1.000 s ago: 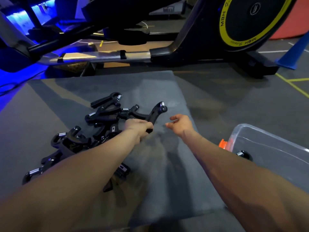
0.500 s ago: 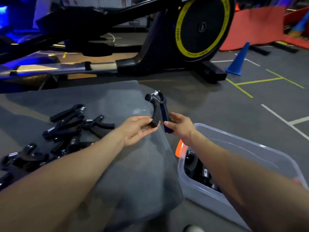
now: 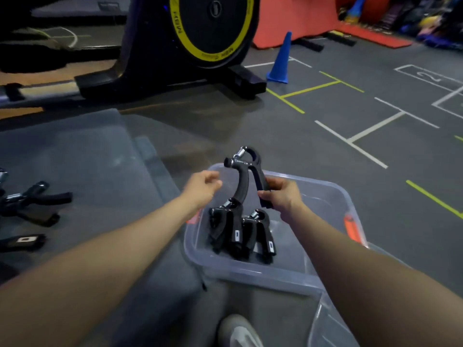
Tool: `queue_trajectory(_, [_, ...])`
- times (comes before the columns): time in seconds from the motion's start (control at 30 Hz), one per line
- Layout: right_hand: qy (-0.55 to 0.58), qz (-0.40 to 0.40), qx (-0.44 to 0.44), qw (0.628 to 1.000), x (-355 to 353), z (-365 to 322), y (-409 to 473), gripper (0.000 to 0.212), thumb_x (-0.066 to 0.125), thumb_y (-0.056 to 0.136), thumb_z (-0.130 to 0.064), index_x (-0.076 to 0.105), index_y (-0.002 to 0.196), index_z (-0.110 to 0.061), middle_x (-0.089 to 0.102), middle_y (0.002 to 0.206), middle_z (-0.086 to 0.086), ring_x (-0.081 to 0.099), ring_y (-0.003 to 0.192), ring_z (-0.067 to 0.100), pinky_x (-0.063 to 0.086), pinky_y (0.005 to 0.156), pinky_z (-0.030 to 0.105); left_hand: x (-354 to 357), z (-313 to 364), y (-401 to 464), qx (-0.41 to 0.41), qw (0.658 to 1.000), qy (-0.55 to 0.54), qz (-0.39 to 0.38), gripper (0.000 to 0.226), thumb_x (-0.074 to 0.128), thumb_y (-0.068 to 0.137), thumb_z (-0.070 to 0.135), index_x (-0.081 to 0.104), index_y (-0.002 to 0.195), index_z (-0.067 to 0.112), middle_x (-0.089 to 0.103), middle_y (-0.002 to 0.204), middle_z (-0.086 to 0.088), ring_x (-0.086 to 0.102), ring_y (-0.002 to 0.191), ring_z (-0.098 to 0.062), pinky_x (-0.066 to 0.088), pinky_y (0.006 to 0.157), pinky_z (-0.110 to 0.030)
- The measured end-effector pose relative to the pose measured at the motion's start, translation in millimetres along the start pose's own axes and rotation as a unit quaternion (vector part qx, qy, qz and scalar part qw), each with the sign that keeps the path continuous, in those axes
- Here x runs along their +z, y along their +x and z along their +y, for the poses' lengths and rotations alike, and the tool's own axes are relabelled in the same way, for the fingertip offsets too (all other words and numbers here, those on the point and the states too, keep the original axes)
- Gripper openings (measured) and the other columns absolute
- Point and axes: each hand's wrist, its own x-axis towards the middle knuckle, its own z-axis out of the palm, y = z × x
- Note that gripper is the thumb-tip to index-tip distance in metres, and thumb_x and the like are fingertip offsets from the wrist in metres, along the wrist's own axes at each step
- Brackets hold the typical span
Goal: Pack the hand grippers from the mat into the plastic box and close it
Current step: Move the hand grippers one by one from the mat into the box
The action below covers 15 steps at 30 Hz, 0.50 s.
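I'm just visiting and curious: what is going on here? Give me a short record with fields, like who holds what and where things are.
right hand: grips one handle of a black hand gripper, held above the box
left hand: beside the gripper's other handle, fingers loosely curled, holding nothing
plastic box: clear, open, on the floor
inside box: two hand grippers standing side by side
mat: grey, left of the box
left on mat: more grippers at the left edge
background: exercise machine, blue cone
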Motion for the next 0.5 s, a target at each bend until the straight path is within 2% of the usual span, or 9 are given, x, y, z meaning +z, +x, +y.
queue_trajectory(0.1, [-0.035,0.044,0.035,0.998,-29.7,25.6,1.7,0.04,0.063,0.076,0.015,0.064,0.114,0.0,0.062,0.075,0.008,0.05,0.052,0.019,0.042,0.046,0.023,20.9,-5.2,9.0,0.043,0.983,0.178,0.024,0.046,0.059,0.088,0.011,0.049,0.133,0.009,0.046,0.138,-0.012,0.046,0.126,-0.026,0.032,0.11,-0.029])
queue_trajectory(0.2, [-0.06,0.075,0.075,0.993,-43.5,51.0,3.9,0.04,0.067,0.075,0.011,0.067,0.112,-0.003,0.066,0.08,0.01,0.053,0.05,0.021,0.045,0.052,0.029,34.4,-12.9,15.0,0.056,0.959,0.278,0.029,0.054,0.058,0.088,0.015,0.04,0.139,0.015,0.034,0.145,-0.007,0.031,0.135,-0.025,0.025,0.112,-0.031])
queue_trajectory(0.37, [-0.092,0.116,0.139,0.979,-42.9,87.6,12.7,0.039,0.074,0.071,0.0,0.07,0.107,-0.013,0.069,0.076,0.007,0.062,0.056,0.027,0.058,0.077,0.044,40.9,-22.9,22.7,0.046,0.939,0.334,0.064,0.06,0.058,0.088,0.012,0.032,0.141,0.011,0.027,0.147,-0.003,0.026,0.134,-0.026,0.031,0.108,-0.035])
queue_trajectory(0.43, [-0.098,0.13,0.153,0.975,-39.1,91.9,10.1,0.038,0.075,0.072,-0.003,0.07,0.107,-0.014,0.069,0.078,0.006,0.064,0.06,0.026,0.058,0.08,0.043,40.6,-27.6,27.2,0.036,0.936,0.34,0.085,0.059,0.057,0.086,0.01,0.032,0.139,0.01,0.025,0.148,-0.004,0.024,0.135,-0.027,0.032,0.108,-0.036])
queue_trajectory(0.5, [-0.104,0.141,0.17,0.97,-36.8,93.6,9.4,0.038,0.074,0.073,-0.005,0.069,0.109,-0.017,0.071,0.087,0.008,0.068,0.072,0.027,0.057,0.082,0.038,40.6,-31.8,30.7,0.02,0.935,0.338,0.1,0.058,0.054,0.086,0.004,0.031,0.139,0.01,0.024,0.149,-0.003,0.023,0.136,-0.026,0.032,0.108,-0.036])
